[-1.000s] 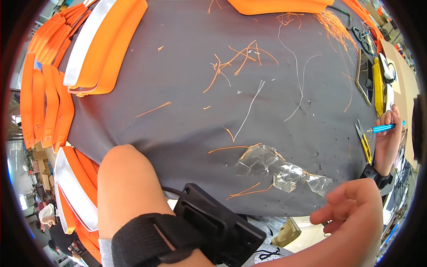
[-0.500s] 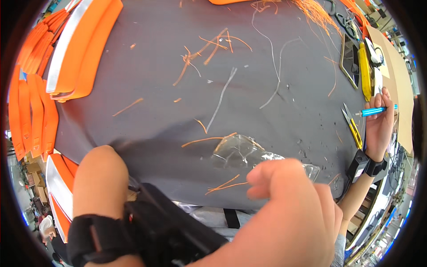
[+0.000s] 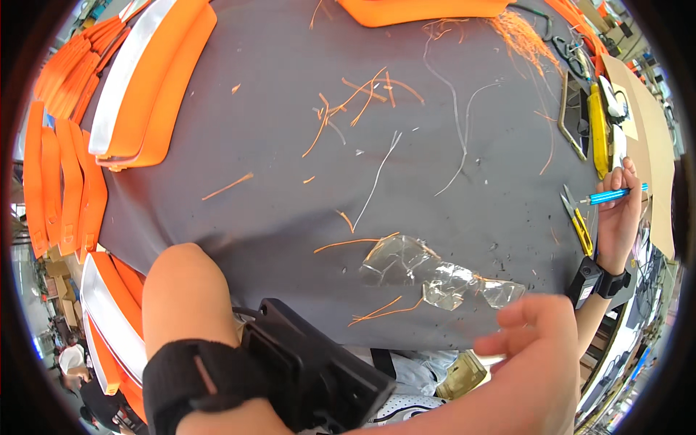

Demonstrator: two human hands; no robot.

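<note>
My left hand [image 3: 533,337] is raised close to the camera, fingers loosely bent and somewhat apart, with nothing seen in it. The left elbow [image 3: 185,279] rests at the table's near left, a black strap and device on that forearm. Beyond the left hand lies a crumpled clear plastic piece [image 3: 442,283] on the dark table cover, orange threads beside it. At the right edge my right hand [image 3: 616,221] is palm up, its fingers closed around a blue pen-like tool [image 3: 609,196] with a thin tip. Yellow-handled snips [image 3: 578,226] lie just left of that hand.
Orange bands with silver strips [image 3: 156,87] are stacked at the left, more orange strips [image 3: 65,188] beside them. Another orange band [image 3: 428,11] and a thread bundle [image 3: 525,43] lie far back. A phone [image 3: 573,116], yellow cutter [image 3: 598,130] and cardboard [image 3: 641,116] line the right.
The left hand has moved right and lower, uncovering more of the clear plastic. Things on the table appear shifted slightly right and down. The right hand still holds the blue tool.
</note>
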